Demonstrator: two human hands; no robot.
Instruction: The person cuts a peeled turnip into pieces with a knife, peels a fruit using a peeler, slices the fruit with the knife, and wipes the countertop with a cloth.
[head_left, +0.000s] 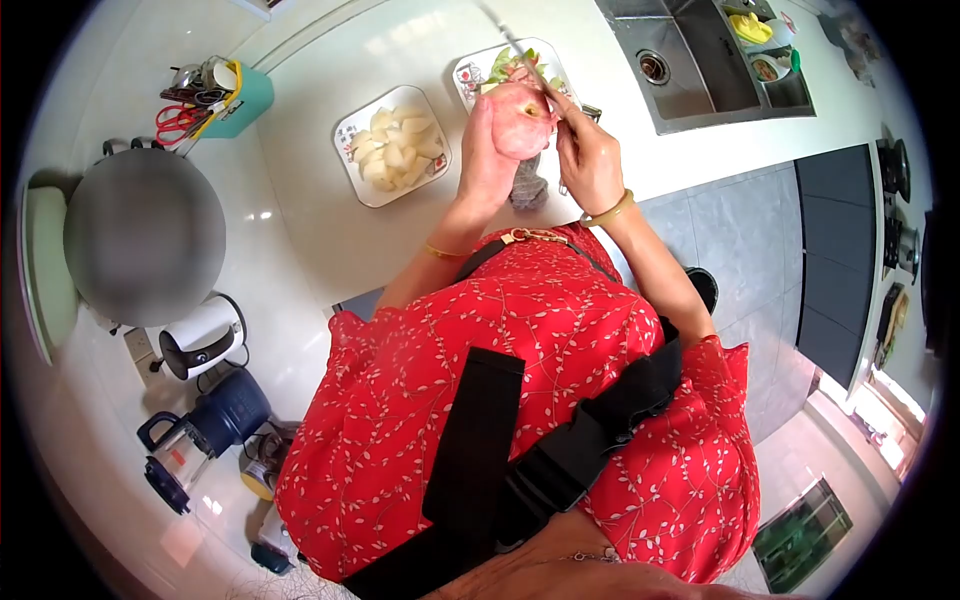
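Note:
In the head view my left hand (482,165) is closed around a whole round pinkish fruit, which looks like a peach (518,125), its stem hollow facing up. My right hand (592,162) grips a knife (515,40) by the handle, the blade pointing away from me along the fruit's right side. Behind the fruit, partly hidden by it, is a square plate (466,75) with green and reddish peelings (520,65). To the left, a second square plate (345,128) holds several pale cut fruit pieces (395,150).
A grey cloth (530,187) lies at the counter's near edge below the fruit. On the right is a steel sink (690,60). Along the left stand a teal utensil holder (250,100), a dark round pan or lid (145,235), a white kettle (200,337) and a blender (230,410).

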